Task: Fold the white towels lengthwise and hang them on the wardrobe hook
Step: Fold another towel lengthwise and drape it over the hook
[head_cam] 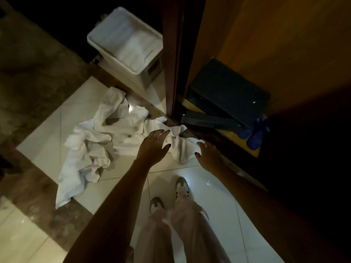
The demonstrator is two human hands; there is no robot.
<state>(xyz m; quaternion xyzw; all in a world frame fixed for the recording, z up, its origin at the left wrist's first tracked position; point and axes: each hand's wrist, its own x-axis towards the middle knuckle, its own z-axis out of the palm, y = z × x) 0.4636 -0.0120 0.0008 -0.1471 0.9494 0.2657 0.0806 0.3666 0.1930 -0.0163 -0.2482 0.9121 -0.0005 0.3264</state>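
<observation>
- Our left hand [153,147] was stretched down toward the floor, fingers straight and spread, holding nothing. In the view its fingertips lay over the right end of the white towels [106,133], and we could not tell whether they touched the cloth.
- Our right hand [208,154] was held out just beside it, fingers loosely spread and also holding nothing. Its fingertips sat at the near right edge of the same cloth; contact was unclear here too.
- The white towels lay in a crumpled, unfolded heap on the pale tiled floor [209,196]. The heap ran from the foot of the wardrobe [266,44] down toward the lower left.
- A white bin [129,48] with a pale liner stood beyond the heap, close beside the wardrobe's dark wooden door edge [172,54].
- Inside the open wardrobe a dark box [228,97] sat on the bottom board, with a pair of blue slippers [254,133] just to its right.
- Our shoes [182,185] and light trousers [190,224] showed below the hands, near the heap's right end.
</observation>
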